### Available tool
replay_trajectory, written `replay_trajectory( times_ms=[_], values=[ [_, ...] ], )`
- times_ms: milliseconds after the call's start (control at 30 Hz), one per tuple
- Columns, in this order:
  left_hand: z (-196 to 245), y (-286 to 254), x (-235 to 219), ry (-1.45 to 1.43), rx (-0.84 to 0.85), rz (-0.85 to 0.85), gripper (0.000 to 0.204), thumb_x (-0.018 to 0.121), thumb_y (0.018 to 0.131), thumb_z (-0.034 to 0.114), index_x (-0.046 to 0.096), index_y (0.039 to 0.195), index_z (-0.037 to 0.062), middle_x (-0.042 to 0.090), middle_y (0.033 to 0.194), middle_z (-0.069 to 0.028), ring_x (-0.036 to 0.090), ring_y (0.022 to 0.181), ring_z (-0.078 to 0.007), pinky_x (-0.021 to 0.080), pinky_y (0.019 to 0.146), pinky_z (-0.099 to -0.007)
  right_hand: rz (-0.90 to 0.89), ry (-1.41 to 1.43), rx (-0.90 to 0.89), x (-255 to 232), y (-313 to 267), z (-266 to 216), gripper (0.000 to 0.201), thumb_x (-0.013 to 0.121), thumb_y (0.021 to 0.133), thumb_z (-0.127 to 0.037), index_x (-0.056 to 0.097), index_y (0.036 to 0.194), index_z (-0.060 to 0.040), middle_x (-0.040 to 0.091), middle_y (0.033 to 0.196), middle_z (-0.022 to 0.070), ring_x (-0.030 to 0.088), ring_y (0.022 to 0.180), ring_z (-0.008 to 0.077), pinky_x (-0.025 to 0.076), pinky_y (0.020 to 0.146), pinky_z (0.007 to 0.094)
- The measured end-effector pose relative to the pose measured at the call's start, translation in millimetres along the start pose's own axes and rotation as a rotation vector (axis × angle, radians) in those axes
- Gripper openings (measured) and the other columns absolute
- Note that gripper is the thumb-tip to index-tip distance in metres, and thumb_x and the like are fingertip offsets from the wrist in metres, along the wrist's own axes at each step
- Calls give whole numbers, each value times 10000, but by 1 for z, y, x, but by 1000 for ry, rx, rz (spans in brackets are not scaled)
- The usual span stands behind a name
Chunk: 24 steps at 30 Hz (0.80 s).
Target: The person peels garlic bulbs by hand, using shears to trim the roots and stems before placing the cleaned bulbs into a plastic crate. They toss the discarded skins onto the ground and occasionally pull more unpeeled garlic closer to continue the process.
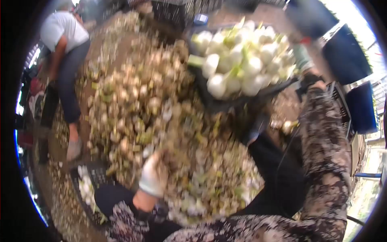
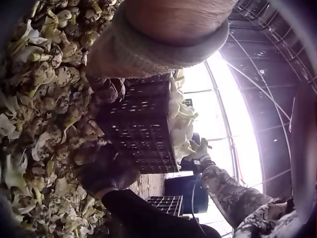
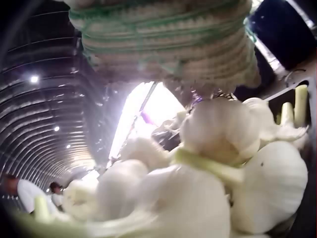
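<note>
My left hand [image 1: 155, 173], in a white knit glove, reaches down over a heap of unpeeled garlic bulbs [image 1: 133, 105] with dirty skins and green leaf scraps. In the left wrist view its fingers are mostly hidden behind the cuff; I cannot tell whether they hold a bulb. My right hand [image 2: 200, 148], gloved with green cuff stripes, is at the right side of a dark plastic crate [image 2: 136, 129] heaped with cleaned white garlic [image 1: 252, 62]. Its fingers look spread. Close under the glove [image 3: 163, 39] in the right wrist view lies a white bulb [image 3: 220, 131] with cut-stemmed ones around.
Another person [image 1: 66, 44] stands bent over at the left. A smaller crate [image 1: 96, 173] sits beside my left knee, with white garlic near it. My dark-clad leg [image 1: 278, 181] edges the heap. Blue tubs [image 1: 346, 52] stand at the right.
</note>
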<state>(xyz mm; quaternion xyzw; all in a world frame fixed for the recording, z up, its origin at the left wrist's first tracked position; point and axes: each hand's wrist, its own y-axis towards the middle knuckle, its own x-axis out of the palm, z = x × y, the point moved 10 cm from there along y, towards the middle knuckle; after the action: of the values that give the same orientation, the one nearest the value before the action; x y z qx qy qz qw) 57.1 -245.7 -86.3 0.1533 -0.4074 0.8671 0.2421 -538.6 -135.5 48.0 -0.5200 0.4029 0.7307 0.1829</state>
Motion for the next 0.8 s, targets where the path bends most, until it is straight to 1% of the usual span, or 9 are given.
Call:
replay_trajectory(
  times_ms=[100, 200, 333, 467, 533, 633, 700, 767, 800],
  values=[
    [24, -6, -3, 2, 130, -53, 471, 539, 814, 398, 535, 1116, 36, 572, 984, -88, 535, 884, -238, 420, 752, -397, 279, 1055, 142, -73, -53, -27, 356, 470, 860, -318, 579, 1013, -16, 606, 882, 149, 573, 810, 291, 459, 701, 371],
    [43, -18, 0, -47, 185, -102, 441, 524, 845, 365, 530, 1106, 9, 567, 973, -106, 534, 866, -231, 417, 744, -376, -43, 1327, 19, -123, -140, -138, 325, 520, 829, -269, 587, 1004, -3, 619, 879, 154, 590, 796, 294, 474, 693, 369],
    [47, -19, -14, -63, 167, -34, 374, 486, 878, 317, 532, 1096, 17, 576, 947, -99, 546, 829, -224, 410, 746, -361, -832, 878, -452, -99, -275, -299, 298, 587, 788, -205, 597, 990, 13, 636, 875, 160, 613, 777, 298, 494, 683, 366],
    [55, -22, -24, 82, 280, -91, 304, 500, 869, 235, 549, 1074, 16, 581, 952, -99, 544, 857, -225, 425, 797, -381, -1296, 282, -660, 43, -432, -338, 345, 586, 771, -312, 635, 887, 10, 633, 821, 210, 622, 781, 341, 495, 703, 394],
    [60, -32, -21, 69, 267, -50, 292, 507, 861, 200, 555, 1066, -3, 580, 1018, -108, 531, 930, -225, 430, 833, -378, -1145, 408, -496, 114, -495, -347, 264, 606, 732, -225, 622, 886, -12, 624, 871, 235, 614, 806, 370, 489, 741, 414],
    [62, -35, -34, -44, 253, -13, 313, 493, 862, 172, 536, 1104, -22, 580, 1033, -104, 527, 951, -215, 432, 817, -362, -1129, 352, 207, 115, -510, -321, 550, 665, 715, -241, 452, 1180, -39, 449, 1248, 235, 491, 1081, 351, 455, 845, 432],
    [67, -41, -39, 64, 301, -64, 313, 490, 860, 162, 534, 1107, -25, 580, 1019, -104, 530, 934, -211, 432, 808, -359, -1330, 782, 572, 153, -531, -318, 572, 652, 755, -292, 436, 1235, -67, 466, 1242, 211, 507, 1057, 301, 467, 819, 388],
    [71, -45, -41, 11, 285, -63, 314, 491, 855, 154, 532, 1101, -35, 578, 1004, -103, 528, 921, -210, 428, 812, -352, -1156, 877, 544, 167, -489, -322, 527, 618, 809, -245, 425, 1258, -48, 588, 1060, 142, 575, 862, 230, 471, 678, 285],
    [68, -45, -45, 9, 247, -29, 321, 503, 848, 163, 535, 1114, -15, 579, 974, -95, 547, 850, -183, 455, 739, -328, -1208, 1082, 587, 74, -441, -343, 524, 619, 812, -223, 422, 1256, -28, 601, 984, 114, 580, 794, 192, 466, 665, 275]
  ],
)
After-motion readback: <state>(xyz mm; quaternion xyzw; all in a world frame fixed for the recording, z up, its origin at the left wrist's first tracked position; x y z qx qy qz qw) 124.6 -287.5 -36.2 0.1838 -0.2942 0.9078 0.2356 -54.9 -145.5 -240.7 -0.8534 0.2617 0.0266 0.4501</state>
